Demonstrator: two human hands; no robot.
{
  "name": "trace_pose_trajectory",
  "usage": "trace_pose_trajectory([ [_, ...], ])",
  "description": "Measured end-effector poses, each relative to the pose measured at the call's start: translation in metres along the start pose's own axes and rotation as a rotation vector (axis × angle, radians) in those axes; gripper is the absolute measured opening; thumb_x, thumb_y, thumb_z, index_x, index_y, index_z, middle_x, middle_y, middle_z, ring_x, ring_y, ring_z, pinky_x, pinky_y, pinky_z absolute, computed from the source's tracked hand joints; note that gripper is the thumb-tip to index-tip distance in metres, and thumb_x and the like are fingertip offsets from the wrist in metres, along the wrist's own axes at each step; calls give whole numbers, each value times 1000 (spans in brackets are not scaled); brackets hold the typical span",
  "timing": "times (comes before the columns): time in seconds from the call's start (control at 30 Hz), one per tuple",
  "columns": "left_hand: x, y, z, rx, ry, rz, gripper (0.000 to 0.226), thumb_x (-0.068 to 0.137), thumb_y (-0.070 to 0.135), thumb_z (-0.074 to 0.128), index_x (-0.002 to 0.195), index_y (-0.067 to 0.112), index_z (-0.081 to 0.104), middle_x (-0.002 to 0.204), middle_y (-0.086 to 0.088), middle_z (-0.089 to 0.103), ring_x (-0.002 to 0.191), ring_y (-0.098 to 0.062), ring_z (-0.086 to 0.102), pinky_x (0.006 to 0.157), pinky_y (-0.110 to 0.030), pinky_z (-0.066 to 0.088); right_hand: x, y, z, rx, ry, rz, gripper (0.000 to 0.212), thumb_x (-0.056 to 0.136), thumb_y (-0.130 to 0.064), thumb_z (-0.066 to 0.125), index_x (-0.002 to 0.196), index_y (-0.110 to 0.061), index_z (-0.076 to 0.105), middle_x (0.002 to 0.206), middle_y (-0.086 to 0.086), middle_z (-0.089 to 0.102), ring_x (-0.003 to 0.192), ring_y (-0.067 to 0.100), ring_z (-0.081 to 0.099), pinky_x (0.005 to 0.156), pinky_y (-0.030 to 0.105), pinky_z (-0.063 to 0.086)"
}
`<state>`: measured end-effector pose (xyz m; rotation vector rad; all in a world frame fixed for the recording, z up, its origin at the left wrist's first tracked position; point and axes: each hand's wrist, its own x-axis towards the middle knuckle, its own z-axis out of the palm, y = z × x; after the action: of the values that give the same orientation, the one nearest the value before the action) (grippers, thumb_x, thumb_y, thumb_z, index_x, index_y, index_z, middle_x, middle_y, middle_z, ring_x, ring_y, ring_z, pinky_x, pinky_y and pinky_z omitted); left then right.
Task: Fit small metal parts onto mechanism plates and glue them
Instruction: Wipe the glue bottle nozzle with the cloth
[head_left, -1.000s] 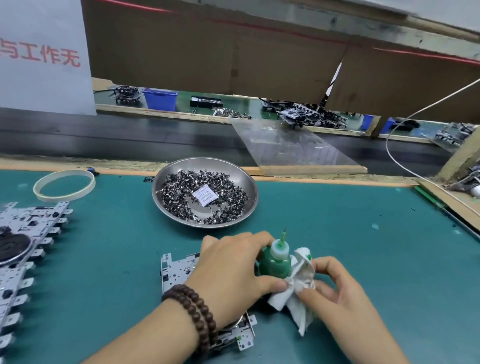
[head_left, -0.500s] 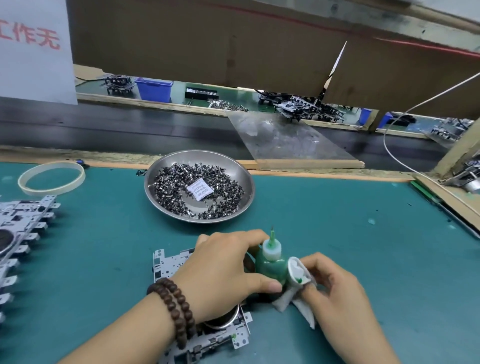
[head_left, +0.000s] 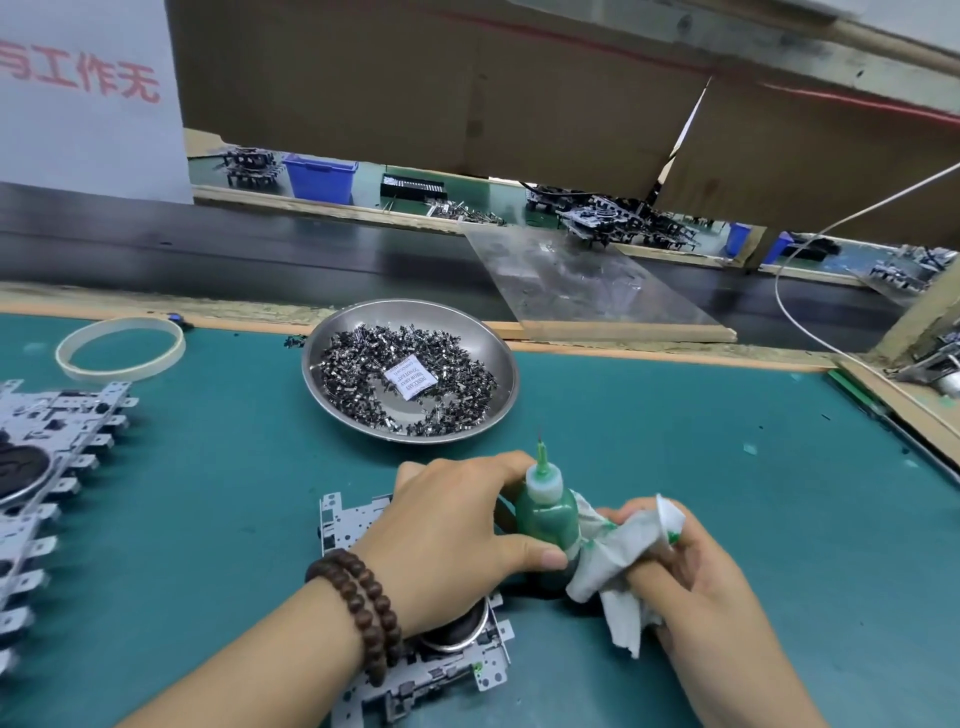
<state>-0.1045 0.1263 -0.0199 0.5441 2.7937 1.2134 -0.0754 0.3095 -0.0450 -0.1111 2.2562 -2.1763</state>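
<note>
The left hand (head_left: 447, 540) wraps its fingers and thumb around a green glue bottle (head_left: 546, 514), which stands upright on the green mat (head_left: 675, 441) with its thin nozzle pointing up; the right hand (head_left: 696, 577) clutches a white, green-stained rag (head_left: 618, 566) pressed against the bottle's side; a metal plate (head_left: 441, 675) lies on the mat under the left wrist, partly hidden; beyond the hands sits a steel dish (head_left: 498, 364) full of small dark metal parts (head_left: 363, 358); more plates (head_left: 57, 457) lie at the left edge, near a pale ring (head_left: 119, 349).
</note>
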Motion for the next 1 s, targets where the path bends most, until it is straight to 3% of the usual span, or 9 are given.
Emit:
trace_pose_trajectory([
  [0.1, -1, 2, -1, 16, 2, -3, 27, 70, 46, 71, 74, 40, 45, 94, 16, 66, 96, -5, 59, 97, -35, 37, 0, 0, 5, -12, -73, -42, 26, 90, -8, 57, 88, -31, 68, 75, 9, 68, 61, 20, 45, 53, 17, 41],
  [0.27, -1, 3, -2, -57, 25, -4, 31, 70, 43, 74, 75, 39, 44, 94, 13, 68, 96, -11, 61, 92, -37, 42, -3, -4, 7, -20, -140, -6, 22, 79, -31, 65, 100, -36, 66, 86, -3, 68, 78, 13, 56, 69, 15, 45],
  [0.4, 0, 3, 1, -90, 27, 9, 36, 68, 41, 76, 71, 42, 40, 90, 12, 68, 95, -13, 61, 92, -37, 42, -2, -2, 8, -75, -170, -20, 33, 73, -23, 63, 105, -19, 61, 84, -6, 67, 75, 0, 60, 66, 5, 43],
  [0.53, 2, 1, 3, -163, 1, 5, 37, 67, 31, 79, 80, 38, 45, 93, 10, 70, 94, -10, 63, 91, -35, 46, 4, -4, 9, -240, -257, -70, 27, 84, -33, 56, 92, -8, 56, 61, -2, 54, 47, 0, 43, 50, 7, 34],
  [0.7, 3, -1, -1, -267, 44, 18, 37, 65, 23, 81, 91, 22, 56, 94, 10, 65, 84, -7, 65, 82, -32, 51, 18, -9, 7, -203, -333, -85, 33, 83, -23, 51, 100, 4, 50, 58, -15, 50, 51, -4, 42, 52, 5, 34],
  [0.77, 3, -1, -2, -271, 84, 25, 38, 62, 27, 83, 91, 19, 59, 95, 8, 59, 87, -12, 63, 86, -37, 49, 22, -10, 9, -178, -334, -70, 37, 83, -27, 52, 96, 7, 48, 55, -12, 46, 49, -2, 39, 49, 7, 32],
  [0.87, 3, -2, -3, -205, 147, 28, 36, 58, 44, 80, 81, 33, 54, 87, 13, 49, 81, -2, 54, 90, -40, 42, 22, -12, 15, -97, -274, -42, 41, 73, -50, 67, 78, -12, 53, 51, -1, 46, 46, 11, 41, 51, 13, 34],
  [0.93, 1, 0, -3, -187, 153, 5, 37, 56, 53, 76, 78, 40, 49, 86, 17, 48, 80, 3, 50, 91, -40, 40, 20, -10, 16, -41, -226, -10, 58, 60, -64, 72, 80, -13, 56, 71, 31, 49, 64, 43, 49, 66, 30, 40],
  [1.0, -1, 0, -4, -173, 141, -41, 38, 57, 55, 74, 81, 45, 46, 89, 20, 48, 83, 7, 47, 94, -38, 39, 17, -10, 16, 46, -192, 61, 58, 60, -56, 75, 90, -10, 58, 91, 36, 52, 78, 42, 58, 69, 37, 49],
])
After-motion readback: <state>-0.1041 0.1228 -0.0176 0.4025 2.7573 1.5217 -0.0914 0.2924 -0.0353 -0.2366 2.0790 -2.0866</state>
